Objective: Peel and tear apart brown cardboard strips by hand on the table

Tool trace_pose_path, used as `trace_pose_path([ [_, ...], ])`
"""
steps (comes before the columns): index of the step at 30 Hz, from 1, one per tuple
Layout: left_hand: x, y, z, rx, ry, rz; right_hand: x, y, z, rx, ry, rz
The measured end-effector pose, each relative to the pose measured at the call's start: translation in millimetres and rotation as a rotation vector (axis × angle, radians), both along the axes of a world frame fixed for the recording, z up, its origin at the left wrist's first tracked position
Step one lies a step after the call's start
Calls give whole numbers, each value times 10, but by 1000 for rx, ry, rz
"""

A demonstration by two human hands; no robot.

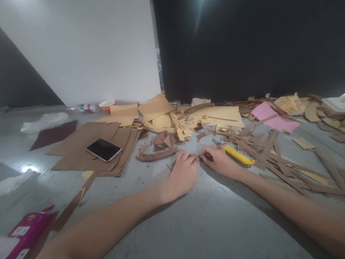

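Observation:
My left hand (pixel 183 171) rests on the grey tabletop with its fingers curled down. Close beside it, my right hand (pixel 219 161) is closed in a pinch, thumb against fingers. The fingertips of both hands meet or nearly meet, and whatever lies between them is too small and hidden to name. Just beyond my left fingers lies a curved, layered brown paper strip (pixel 156 155). A yellow utility knife (pixel 238 155) lies by my right hand, its blade end pointing away. Small folded brown paper pieces (pixel 163 140) sit behind the curved strip.
Brown cardboard sheets (pixel 72 154) carry a phone (pixel 103 149) at left. A magenta power strip (pixel 27 235) is at front left. Brown paper strips (pixel 271 153) heap at right, near a pink sheet (pixel 272 116). Tan paper (pixel 155 109) and a red-and-white cup (pixel 107 106) stand behind.

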State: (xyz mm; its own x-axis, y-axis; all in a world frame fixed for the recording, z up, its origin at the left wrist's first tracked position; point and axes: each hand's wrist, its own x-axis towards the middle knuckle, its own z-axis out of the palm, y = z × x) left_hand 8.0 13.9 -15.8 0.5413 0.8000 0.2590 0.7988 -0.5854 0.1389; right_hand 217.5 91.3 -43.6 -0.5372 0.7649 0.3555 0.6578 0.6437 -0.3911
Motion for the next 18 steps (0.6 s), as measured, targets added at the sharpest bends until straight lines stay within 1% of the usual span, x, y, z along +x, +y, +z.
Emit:
trace_pose_path([
  [5, 21, -11, 2, 19, 3, 27, -63, -2, 2, -66, -27, -148],
  [10, 19, -4, 2, 45, 10, 21, -127, -6, 74, -135, -58, -180],
  [14, 15, -1, 9, 47, 49, 7, -174, -41, 144, -209, -101, -263],
  [18, 24, -33, 40, 60, 111, 5, -202, -84, 156, -195, -114, -297],
])
